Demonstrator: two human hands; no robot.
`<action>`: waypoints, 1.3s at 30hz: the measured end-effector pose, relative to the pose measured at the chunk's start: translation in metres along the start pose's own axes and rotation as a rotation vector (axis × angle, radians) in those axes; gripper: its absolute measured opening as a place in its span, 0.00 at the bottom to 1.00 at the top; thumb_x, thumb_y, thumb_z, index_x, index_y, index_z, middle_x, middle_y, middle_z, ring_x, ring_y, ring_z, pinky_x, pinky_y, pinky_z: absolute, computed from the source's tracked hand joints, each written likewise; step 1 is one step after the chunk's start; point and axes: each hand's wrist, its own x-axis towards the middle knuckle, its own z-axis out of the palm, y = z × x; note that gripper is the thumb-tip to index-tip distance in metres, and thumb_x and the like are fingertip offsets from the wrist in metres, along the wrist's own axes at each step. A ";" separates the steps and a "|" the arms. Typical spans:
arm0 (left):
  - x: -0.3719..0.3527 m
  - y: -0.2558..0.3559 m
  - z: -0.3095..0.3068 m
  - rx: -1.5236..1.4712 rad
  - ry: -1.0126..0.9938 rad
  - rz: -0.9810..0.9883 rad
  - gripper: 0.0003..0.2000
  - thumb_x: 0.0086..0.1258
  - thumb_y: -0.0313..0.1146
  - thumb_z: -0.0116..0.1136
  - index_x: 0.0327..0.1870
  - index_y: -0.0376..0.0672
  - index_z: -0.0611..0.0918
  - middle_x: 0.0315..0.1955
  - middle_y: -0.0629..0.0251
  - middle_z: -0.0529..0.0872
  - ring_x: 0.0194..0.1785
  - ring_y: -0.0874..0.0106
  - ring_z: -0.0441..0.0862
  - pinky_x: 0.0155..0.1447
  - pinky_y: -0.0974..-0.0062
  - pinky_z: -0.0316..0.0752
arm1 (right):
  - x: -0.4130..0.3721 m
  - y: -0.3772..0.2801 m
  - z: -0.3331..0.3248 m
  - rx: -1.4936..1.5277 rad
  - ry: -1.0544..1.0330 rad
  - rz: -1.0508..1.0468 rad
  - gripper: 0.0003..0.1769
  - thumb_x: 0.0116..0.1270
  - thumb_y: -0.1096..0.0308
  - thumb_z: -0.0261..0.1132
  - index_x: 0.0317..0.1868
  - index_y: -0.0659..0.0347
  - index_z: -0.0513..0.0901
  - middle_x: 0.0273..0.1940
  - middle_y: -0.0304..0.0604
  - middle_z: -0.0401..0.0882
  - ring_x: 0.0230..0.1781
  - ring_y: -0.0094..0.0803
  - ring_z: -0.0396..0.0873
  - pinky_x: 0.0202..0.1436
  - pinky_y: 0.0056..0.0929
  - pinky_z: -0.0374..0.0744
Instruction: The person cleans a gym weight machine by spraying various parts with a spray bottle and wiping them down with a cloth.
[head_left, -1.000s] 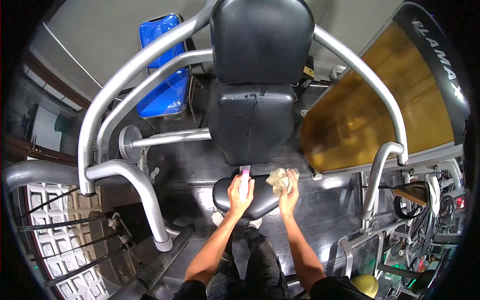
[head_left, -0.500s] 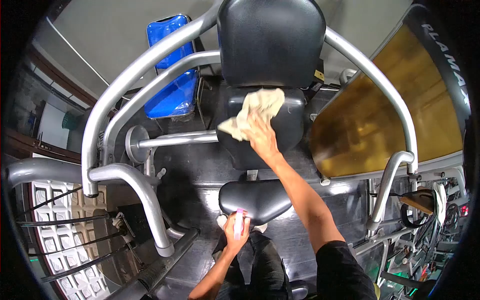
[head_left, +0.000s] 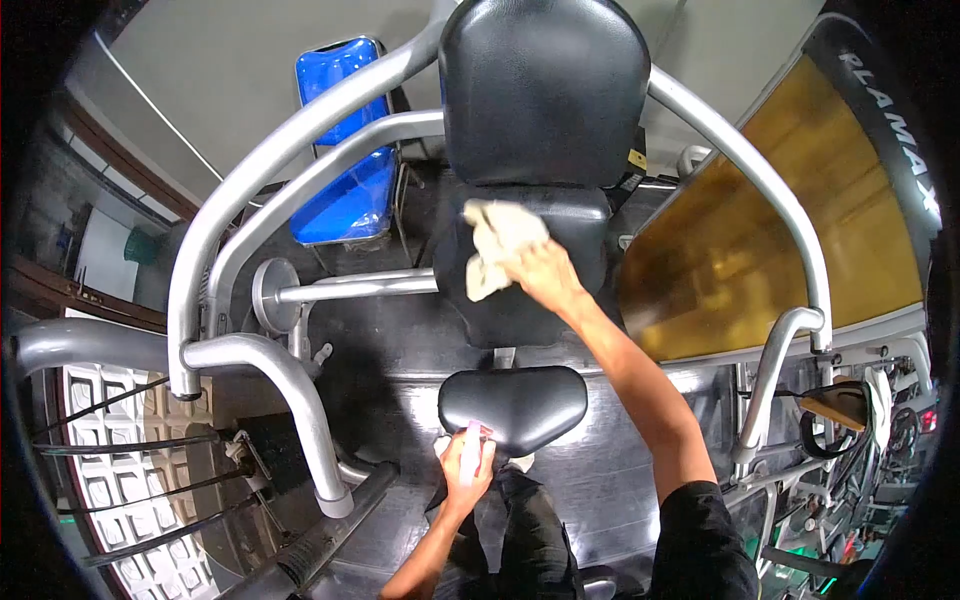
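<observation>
A pale cream cloth (head_left: 497, 240) lies bunched on the black seat pad (head_left: 575, 225), toward its left side. My right hand (head_left: 548, 275) presses on the cloth's right part, fingers wrapped into it. Lower down, my left hand (head_left: 466, 472) is closed round a whitish-pink bottle (head_left: 470, 452), near the front edge of the small black pad (head_left: 513, 400). The tall black backrest (head_left: 545, 90) rises behind the seat. What the bottle holds cannot be made out.
Curved silver bars (head_left: 250, 170) arch round the seat on both sides. A blue folding chair (head_left: 345, 200) stands behind at the left. At the right is a large amber panel (head_left: 790, 220) with lettering on its frame. Black cables and white weight shapes show at lower left.
My right hand has moved right and slightly down with the cloth, which is now more bunched. My left hand, still round the bottle, has barely shifted.
</observation>
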 end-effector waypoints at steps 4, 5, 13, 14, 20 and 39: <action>-0.006 0.000 -0.002 -0.091 0.021 -0.172 0.08 0.63 0.23 0.61 0.42 0.34 0.79 0.33 0.60 0.83 0.31 0.72 0.80 0.37 0.75 0.75 | 0.028 -0.011 -0.015 0.045 0.655 0.031 0.20 0.51 0.74 0.64 0.48 0.51 0.83 0.63 0.48 0.70 0.65 0.42 0.68 0.68 0.43 0.67; -0.006 0.000 0.000 -0.089 0.021 -0.173 0.08 0.63 0.23 0.61 0.42 0.34 0.79 0.33 0.60 0.83 0.31 0.72 0.80 0.37 0.75 0.75 | 0.023 -0.011 0.008 0.038 0.639 0.024 0.20 0.51 0.74 0.64 0.48 0.51 0.83 0.65 0.48 0.69 0.66 0.42 0.68 0.69 0.43 0.66; -0.001 0.005 -0.002 -0.160 0.004 -0.124 0.05 0.63 0.21 0.60 0.37 0.37 0.78 0.34 0.60 0.84 0.30 0.75 0.79 0.34 0.78 0.73 | -0.062 0.005 0.090 0.043 0.115 -0.114 0.21 0.55 0.67 0.62 0.52 0.54 0.81 0.59 0.42 0.76 0.65 0.38 0.68 0.72 0.34 0.64; -0.001 0.004 -0.004 -0.147 0.000 -0.109 0.05 0.63 0.21 0.60 0.37 0.37 0.79 0.34 0.61 0.84 0.30 0.75 0.79 0.34 0.78 0.73 | -0.063 0.010 0.092 0.059 0.205 -0.164 0.21 0.55 0.68 0.62 0.52 0.56 0.80 0.55 0.46 0.78 0.62 0.42 0.71 0.67 0.37 0.69; 0.000 0.015 -0.015 -0.141 0.005 -0.182 0.05 0.62 0.21 0.60 0.37 0.38 0.81 0.32 0.63 0.85 0.29 0.76 0.79 0.35 0.78 0.74 | -0.001 -0.012 0.014 0.054 0.112 0.033 0.24 0.56 0.67 0.60 0.56 0.46 0.79 0.56 0.47 0.77 0.59 0.41 0.74 0.64 0.37 0.72; -0.012 0.000 -0.007 -0.134 -0.004 -0.211 0.03 0.62 0.21 0.60 0.35 0.38 0.81 0.25 0.65 0.83 0.21 0.79 0.75 0.28 0.80 0.71 | -0.003 0.028 -0.041 -0.019 0.474 0.500 0.10 0.59 0.67 0.59 0.30 0.64 0.83 0.30 0.52 0.84 0.32 0.44 0.84 0.40 0.39 0.82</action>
